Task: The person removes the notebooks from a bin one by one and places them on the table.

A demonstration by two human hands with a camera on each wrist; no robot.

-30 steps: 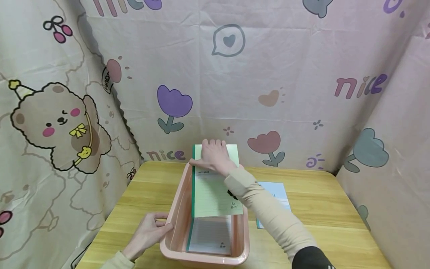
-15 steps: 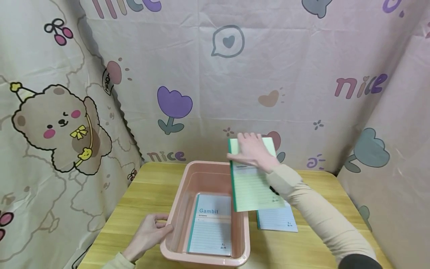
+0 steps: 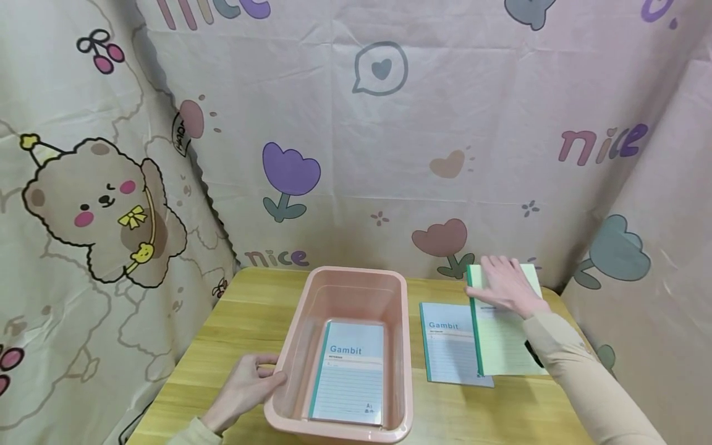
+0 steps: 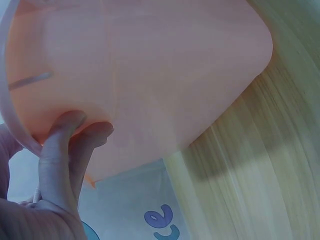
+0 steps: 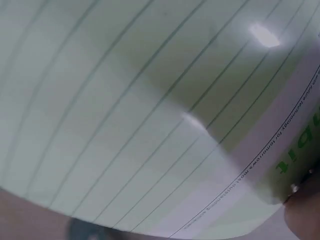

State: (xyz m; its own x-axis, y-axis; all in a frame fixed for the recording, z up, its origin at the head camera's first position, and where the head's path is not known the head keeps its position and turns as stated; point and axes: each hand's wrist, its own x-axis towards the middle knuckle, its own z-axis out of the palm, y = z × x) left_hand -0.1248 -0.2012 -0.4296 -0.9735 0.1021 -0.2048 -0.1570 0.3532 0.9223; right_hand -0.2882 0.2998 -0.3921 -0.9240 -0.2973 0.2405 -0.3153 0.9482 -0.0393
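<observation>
My left hand (image 3: 243, 388) grips the left rim of a pink plastic bin (image 3: 408, 371); in the left wrist view its fingers (image 4: 57, 165) lie against the bin's outer wall. At the bottom of the bin lies a blue "Gambit" notebook (image 3: 351, 386). Off to the right, my right hand (image 3: 507, 287) holds a green notebook (image 3: 503, 349) by its upper part, thumb at the spine edge. The green notebook's lined cover (image 5: 120, 110) fills most of the right wrist view. Partly behind it, another blue notebook (image 3: 447, 358) lies on the table.
The wooden table (image 3: 256, 303) carries the bin and the notebooks. A patterned curtain (image 3: 361, 142) hangs along its back, with more cloth at the left (image 3: 111, 321) and right sides.
My right hand has lifted the green notebook out of the bin and carried it right, past the blue notebook on the table. The notebook in the bin is uncovered. My left hand has stayed put.
</observation>
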